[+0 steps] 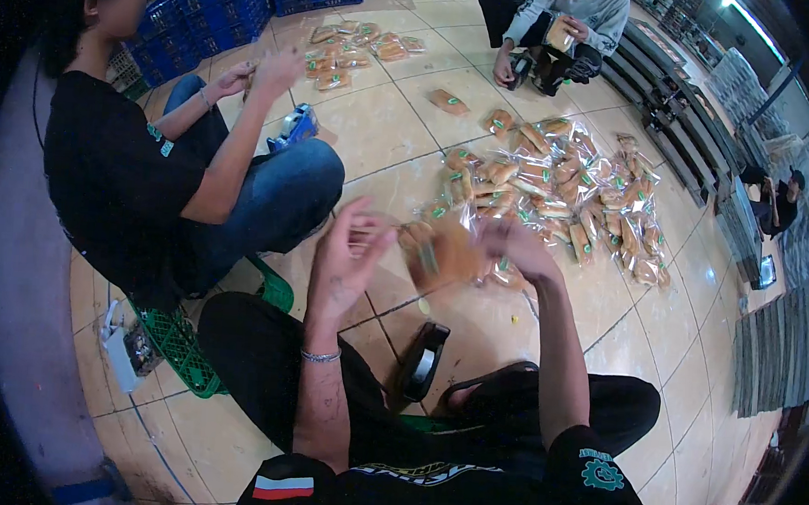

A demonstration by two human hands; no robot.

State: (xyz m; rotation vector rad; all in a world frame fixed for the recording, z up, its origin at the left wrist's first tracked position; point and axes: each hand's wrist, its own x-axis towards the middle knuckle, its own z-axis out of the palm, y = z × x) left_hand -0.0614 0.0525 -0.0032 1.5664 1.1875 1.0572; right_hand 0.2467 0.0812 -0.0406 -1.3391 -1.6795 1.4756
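Observation:
My right hand [516, 250] grips a bagged brown bread [441, 255], blurred by motion, above the floor in front of me. My left hand [354, 245] is just left of that bag, its fingers apart. Below, between my crossed legs, lies a black tape dispenser [424, 360]. Beyond my hands a broad pile of clear-bagged breads [557, 179] with small green labels lies on the tiles.
A co-worker [113, 170] sits at left near a blue tape dispenser [292, 130]; others sit at back [585, 32] and far right [778, 206]. A green crate [185, 350] is by my left knee. Blue crates [206, 9], another bread group [352, 50] and stacked trays [769, 349] surround us.

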